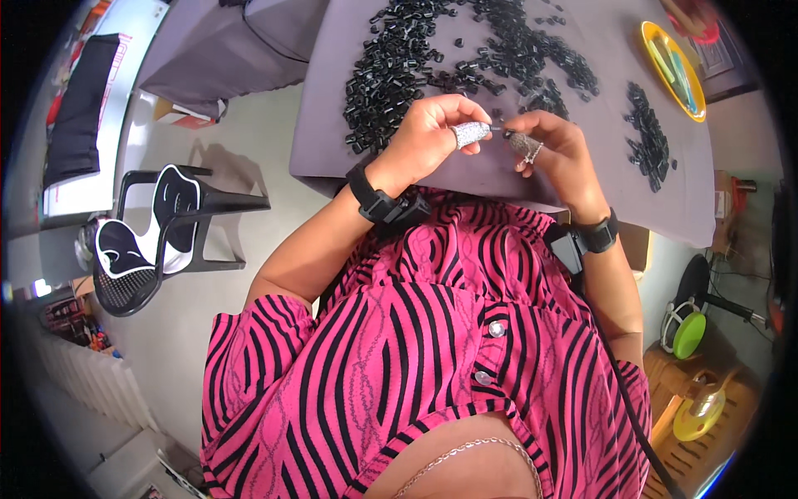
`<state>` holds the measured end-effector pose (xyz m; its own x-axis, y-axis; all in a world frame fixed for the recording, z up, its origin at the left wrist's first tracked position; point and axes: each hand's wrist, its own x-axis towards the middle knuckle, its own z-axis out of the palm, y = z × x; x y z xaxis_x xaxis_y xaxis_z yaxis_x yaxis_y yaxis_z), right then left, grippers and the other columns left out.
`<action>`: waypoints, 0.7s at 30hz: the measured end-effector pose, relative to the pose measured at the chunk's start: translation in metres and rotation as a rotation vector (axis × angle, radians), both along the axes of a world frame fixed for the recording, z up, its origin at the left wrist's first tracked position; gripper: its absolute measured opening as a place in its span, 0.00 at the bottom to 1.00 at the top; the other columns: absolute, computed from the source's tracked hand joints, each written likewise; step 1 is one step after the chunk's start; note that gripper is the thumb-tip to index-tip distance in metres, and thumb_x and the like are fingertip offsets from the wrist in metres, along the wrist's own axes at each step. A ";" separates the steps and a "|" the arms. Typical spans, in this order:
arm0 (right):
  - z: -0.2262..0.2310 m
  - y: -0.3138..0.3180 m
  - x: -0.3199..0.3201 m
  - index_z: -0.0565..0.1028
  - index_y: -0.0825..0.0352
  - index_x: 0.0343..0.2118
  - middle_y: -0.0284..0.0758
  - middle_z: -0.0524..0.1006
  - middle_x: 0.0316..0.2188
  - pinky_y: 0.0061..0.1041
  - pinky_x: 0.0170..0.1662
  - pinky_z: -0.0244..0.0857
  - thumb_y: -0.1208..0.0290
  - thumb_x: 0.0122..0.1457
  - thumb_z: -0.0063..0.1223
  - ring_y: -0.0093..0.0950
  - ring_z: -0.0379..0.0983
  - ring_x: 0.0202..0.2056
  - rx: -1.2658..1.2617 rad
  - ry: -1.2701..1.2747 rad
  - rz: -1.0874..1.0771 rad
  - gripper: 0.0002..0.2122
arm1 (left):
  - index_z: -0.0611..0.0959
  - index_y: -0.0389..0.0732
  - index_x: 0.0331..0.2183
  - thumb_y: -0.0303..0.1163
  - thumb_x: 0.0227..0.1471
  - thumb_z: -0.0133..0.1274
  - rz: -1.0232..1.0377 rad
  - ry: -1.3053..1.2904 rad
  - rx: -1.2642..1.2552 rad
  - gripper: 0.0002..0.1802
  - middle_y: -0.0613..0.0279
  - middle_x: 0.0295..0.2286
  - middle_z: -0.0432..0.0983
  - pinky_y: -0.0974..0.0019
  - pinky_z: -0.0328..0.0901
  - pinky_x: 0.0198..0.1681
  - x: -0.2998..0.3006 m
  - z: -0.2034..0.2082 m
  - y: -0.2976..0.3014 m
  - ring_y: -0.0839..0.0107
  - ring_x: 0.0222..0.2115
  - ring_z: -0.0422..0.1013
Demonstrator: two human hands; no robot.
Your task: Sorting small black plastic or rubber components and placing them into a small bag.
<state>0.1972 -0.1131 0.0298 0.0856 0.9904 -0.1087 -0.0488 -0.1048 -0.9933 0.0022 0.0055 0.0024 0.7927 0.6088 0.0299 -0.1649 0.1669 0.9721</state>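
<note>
Small dark piece [496,129], pale bit showing, held over near edge of bench [623,200]. Pinched between fingertips of left hand [436,131] and right hand [561,148]; mostly covered, exact shape unclear. Loose black pieces [378,100] heaped beyond. Pink lettering [119,62] far left, partly covered, unreadable.

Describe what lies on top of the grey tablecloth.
Small glossy black pieces lie in heaps on the grey tablecloth, with a yellow oval tray at the right. The heaps and tray hide the cloth beneath.
</note>
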 end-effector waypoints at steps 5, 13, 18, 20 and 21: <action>-0.005 -0.003 0.002 0.74 0.71 0.41 0.30 0.77 0.32 0.14 0.30 0.67 0.84 0.56 0.47 0.15 0.72 0.26 0.031 0.088 0.005 0.10 | 0.82 0.34 0.37 0.20 0.55 0.52 -0.065 0.035 0.053 0.07 0.61 0.30 0.80 0.74 0.70 0.33 0.009 -0.001 0.000 0.78 0.28 0.74; -0.004 -0.002 -0.001 0.73 0.70 0.39 0.29 0.76 0.31 0.14 0.29 0.67 0.85 0.53 0.48 0.15 0.72 0.27 0.041 0.058 -0.010 0.11 | 0.81 0.35 0.38 0.22 0.55 0.54 -0.091 0.057 0.022 0.07 0.66 0.30 0.78 0.76 0.68 0.35 0.010 -0.007 0.002 0.80 0.29 0.73; -0.003 0.002 -0.012 0.72 0.72 0.43 0.30 0.76 0.32 0.18 0.34 0.70 0.88 0.52 0.47 0.18 0.73 0.30 0.079 -0.147 -0.062 0.14 | 0.81 0.35 0.38 0.22 0.55 0.53 -0.062 0.035 -0.012 0.07 0.66 0.30 0.78 0.75 0.69 0.36 0.010 -0.008 0.002 0.79 0.29 0.74; 0.000 0.001 -0.015 0.72 0.73 0.43 0.31 0.76 0.32 0.19 0.35 0.70 0.89 0.52 0.46 0.18 0.73 0.31 0.090 -0.167 -0.061 0.15 | 0.81 0.35 0.38 0.23 0.55 0.53 -0.056 0.029 -0.011 0.07 0.66 0.30 0.78 0.75 0.69 0.36 0.011 -0.010 0.002 0.79 0.29 0.74; 0.001 0.000 -0.016 0.73 0.73 0.44 0.31 0.76 0.33 0.19 0.36 0.71 0.89 0.52 0.46 0.19 0.73 0.31 0.101 -0.187 -0.064 0.15 | 0.81 0.34 0.38 0.21 0.55 0.52 -0.041 0.019 -0.012 0.08 0.63 0.31 0.79 0.73 0.71 0.35 0.011 -0.011 0.002 0.77 0.29 0.75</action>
<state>0.1814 -0.1127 0.0307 0.1576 0.9874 0.0145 0.1336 -0.0067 -0.9910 0.0137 0.0076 -0.0089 0.8174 0.5761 0.0078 -0.1395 0.1847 0.9728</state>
